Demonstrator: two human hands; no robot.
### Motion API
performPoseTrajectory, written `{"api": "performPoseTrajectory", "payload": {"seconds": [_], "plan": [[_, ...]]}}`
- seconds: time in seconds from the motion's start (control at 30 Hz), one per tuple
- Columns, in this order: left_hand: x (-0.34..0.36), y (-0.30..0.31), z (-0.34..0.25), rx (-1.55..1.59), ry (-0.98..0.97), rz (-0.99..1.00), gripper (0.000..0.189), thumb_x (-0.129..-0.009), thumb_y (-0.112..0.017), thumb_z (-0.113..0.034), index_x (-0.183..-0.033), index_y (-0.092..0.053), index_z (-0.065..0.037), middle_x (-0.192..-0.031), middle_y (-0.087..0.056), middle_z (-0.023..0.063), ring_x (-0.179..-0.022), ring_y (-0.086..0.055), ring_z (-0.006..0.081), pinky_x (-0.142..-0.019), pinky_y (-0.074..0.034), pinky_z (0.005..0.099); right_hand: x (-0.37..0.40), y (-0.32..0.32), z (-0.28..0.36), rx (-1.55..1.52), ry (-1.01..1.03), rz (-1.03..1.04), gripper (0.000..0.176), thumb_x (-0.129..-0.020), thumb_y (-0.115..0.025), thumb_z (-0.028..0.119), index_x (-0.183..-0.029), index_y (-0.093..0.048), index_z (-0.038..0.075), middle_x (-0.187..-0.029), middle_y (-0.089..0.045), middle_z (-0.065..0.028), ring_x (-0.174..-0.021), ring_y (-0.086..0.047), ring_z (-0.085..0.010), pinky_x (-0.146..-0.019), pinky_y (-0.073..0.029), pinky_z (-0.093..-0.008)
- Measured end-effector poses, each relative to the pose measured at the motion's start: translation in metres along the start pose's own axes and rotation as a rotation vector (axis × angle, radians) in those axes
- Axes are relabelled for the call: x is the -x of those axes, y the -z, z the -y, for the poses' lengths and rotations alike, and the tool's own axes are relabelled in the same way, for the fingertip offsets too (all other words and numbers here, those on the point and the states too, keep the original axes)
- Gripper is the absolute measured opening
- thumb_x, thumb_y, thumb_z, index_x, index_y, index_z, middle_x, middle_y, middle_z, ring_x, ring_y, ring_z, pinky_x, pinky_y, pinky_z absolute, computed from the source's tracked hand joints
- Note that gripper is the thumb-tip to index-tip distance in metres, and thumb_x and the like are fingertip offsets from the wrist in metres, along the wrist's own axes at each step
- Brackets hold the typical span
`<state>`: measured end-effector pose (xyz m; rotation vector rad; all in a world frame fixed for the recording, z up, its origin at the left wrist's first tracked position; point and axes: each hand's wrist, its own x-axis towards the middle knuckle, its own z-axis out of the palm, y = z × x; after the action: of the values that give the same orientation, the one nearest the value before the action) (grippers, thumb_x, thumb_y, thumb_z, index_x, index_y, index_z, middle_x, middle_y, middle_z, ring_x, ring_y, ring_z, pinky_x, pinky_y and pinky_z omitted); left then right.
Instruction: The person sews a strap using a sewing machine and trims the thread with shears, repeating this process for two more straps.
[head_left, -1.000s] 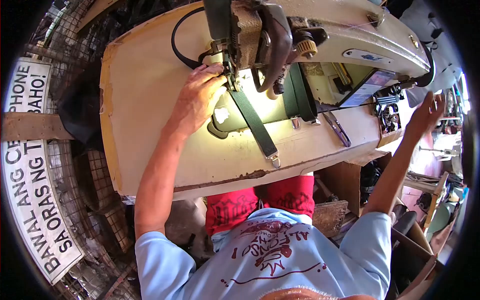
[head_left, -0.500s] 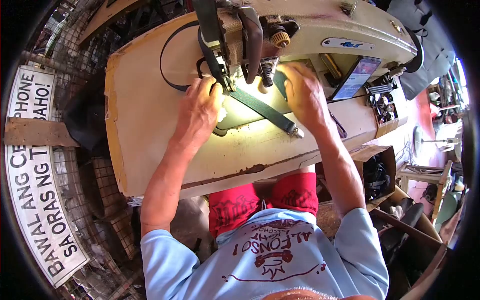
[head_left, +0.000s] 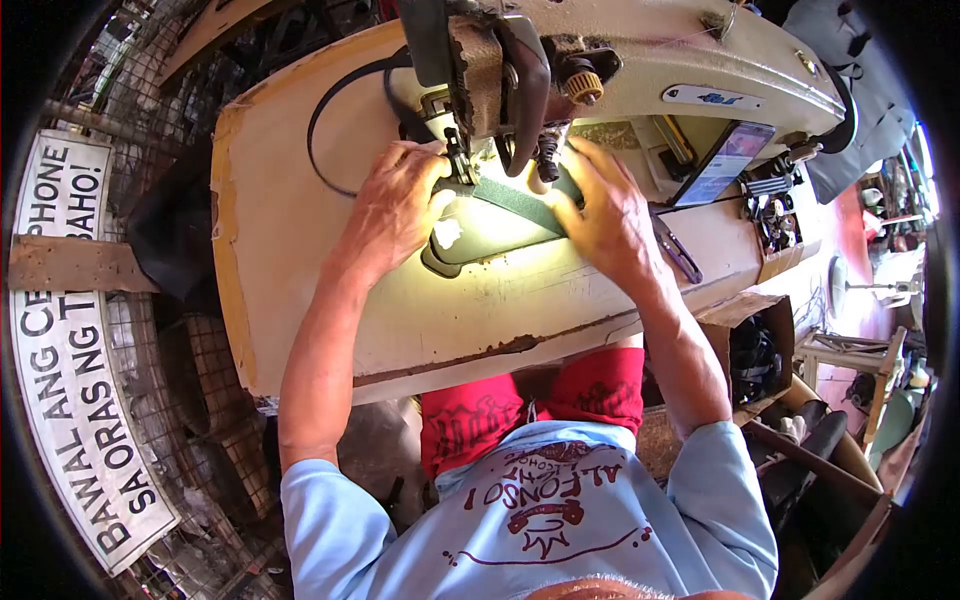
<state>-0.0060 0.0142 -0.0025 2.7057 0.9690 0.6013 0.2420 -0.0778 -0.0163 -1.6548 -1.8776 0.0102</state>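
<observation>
Under the head of a sewing machine (head_left: 510, 80), a dark green strap (head_left: 515, 203) lies slantwise in bright lamplight. My left hand (head_left: 398, 200) is beside the presser foot (head_left: 460, 160), its fingers bent and close together at the strap's left end; what they hold, if anything, is hidden. To the right of the needle area, my right hand (head_left: 603, 205) rests with fingers apart at the strap's right end. A black strap loop (head_left: 318, 130) curves out behind my left hand. The metal clip on the green strap is out of sight.
A phone (head_left: 722, 160) leans on the right, beside a tray of small parts (head_left: 775, 215). Scissors (head_left: 678, 248) lie near my right wrist. The table's worn front edge (head_left: 500, 348) runs above my lap. A printed sign (head_left: 75, 350) hangs at left.
My right hand has moved down and its fingers have spread, now covering the strap's clip end. My left hand has shifted slightly left. More of the scissors shows.
</observation>
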Motion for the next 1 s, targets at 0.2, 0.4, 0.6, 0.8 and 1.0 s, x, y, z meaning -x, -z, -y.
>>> {"api": "performPoseTrajectory", "payload": {"seconds": [0.2,0.4,0.6,0.8,1.0], "plan": [[0.004,0.009,-0.019,-0.107,-0.019,0.007,0.028,-0.084,-0.069,-0.016,-0.107,-0.059,-0.004,-0.11,-0.059,0.0131,-0.112,-0.053,0.0315,-0.1,-0.04,0.0442,-0.026,0.003,-0.032,0.068,-0.076,-0.125,0.042,-0.081,-0.069,0.007,-0.122,-0.061,0.01,-0.117,-0.063,-0.0112,-0.108,-0.059,-0.0339,-0.093,-0.048,-0.043],[0.007,0.001,-0.025,-0.125,-0.01,-0.007,0.028,-0.085,-0.066,-0.014,-0.109,-0.057,-0.004,-0.112,-0.057,0.0133,-0.112,-0.053,0.0319,-0.098,-0.041,0.044,-0.018,-0.005,-0.035,0.221,-0.074,-0.16,0.037,-0.084,-0.07,0.019,-0.12,-0.064,0.012,-0.121,-0.061,-0.0077,-0.108,-0.058,-0.0311,-0.092,-0.045,-0.0437],[0.013,-0.008,-0.029,-0.111,0.054,-0.068,0.027,-0.086,-0.065,-0.013,-0.109,-0.058,-0.002,-0.117,-0.058,0.014,-0.114,-0.054,0.032,-0.099,-0.042,0.0446,-0.019,-0.002,-0.035,0.338,-0.013,-0.362,0.029,-0.085,-0.071,0.021,-0.111,-0.068,0.011,-0.119,-0.061,-0.0076,-0.111,-0.056,-0.0295,-0.093,-0.044,-0.0457],[0.018,-0.022,-0.032,-0.133,0.046,-0.178,0.023,-0.083,-0.064,-0.004,-0.105,-0.063,0.001,-0.115,-0.062,0.0124,-0.113,-0.057,0.0299,-0.1,-0.045,0.0406,-0.018,0.0,-0.023,0.108,0.209,-0.336,0.027,-0.08,-0.071,0.012,-0.106,-0.068,0.006,-0.116,-0.061,-0.0101,-0.109,-0.057,-0.0324,-0.093,-0.048,-0.0435],[0.018,-0.025,-0.03,-0.077,0.05,-0.196,0.025,-0.08,-0.066,-0.002,-0.104,-0.064,0.001,-0.116,-0.063,0.0121,-0.113,-0.057,0.0294,-0.098,-0.046,0.0403,-0.011,-0.004,-0.013,0.032,0.288,-0.026,0.031,-0.076,-0.068,0.009,-0.107,-0.066,0.004,-0.115,-0.059,-0.0134,-0.112,-0.055,-0.0321,-0.094,-0.047,-0.0434]]}}
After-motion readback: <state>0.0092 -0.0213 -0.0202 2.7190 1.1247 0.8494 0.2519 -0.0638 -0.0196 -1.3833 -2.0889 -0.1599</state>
